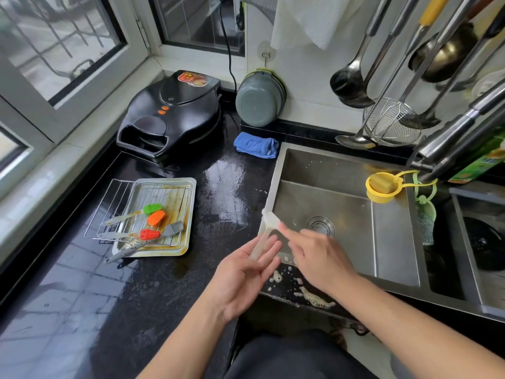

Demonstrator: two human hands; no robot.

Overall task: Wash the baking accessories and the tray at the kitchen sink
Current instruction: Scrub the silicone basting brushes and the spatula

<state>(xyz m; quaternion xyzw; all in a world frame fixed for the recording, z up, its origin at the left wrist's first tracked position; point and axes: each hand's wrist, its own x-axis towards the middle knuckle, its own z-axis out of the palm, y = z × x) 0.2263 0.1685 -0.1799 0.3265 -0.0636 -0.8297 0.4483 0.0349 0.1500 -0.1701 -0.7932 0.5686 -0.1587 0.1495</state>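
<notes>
Over the left rim of the steel sink [328, 165], my left hand [246, 274] lies palm up with a translucent white brush [270, 217] resting across its straight fingers. My right hand [319, 255] reaches in from the right and its fingertips pinch the brush just below the head. On the black counter to the left, a greasy metal tray [191, 187] holds a wire rack [114, 192] with green [152, 208], orange [157, 217], red [149, 234] and grey [173, 228] silicone brushes on it.
Soap suds [317, 298] sit on the sink's front edge. A yellow soap holder [382, 187] hangs below the faucet [459, 143]. A blue cloth [257, 144], a grey bowl [259, 102] and a black electric griddle [172, 113] stand behind. Ladles [352, 83] and a strainer [393, 124] hang above the sink.
</notes>
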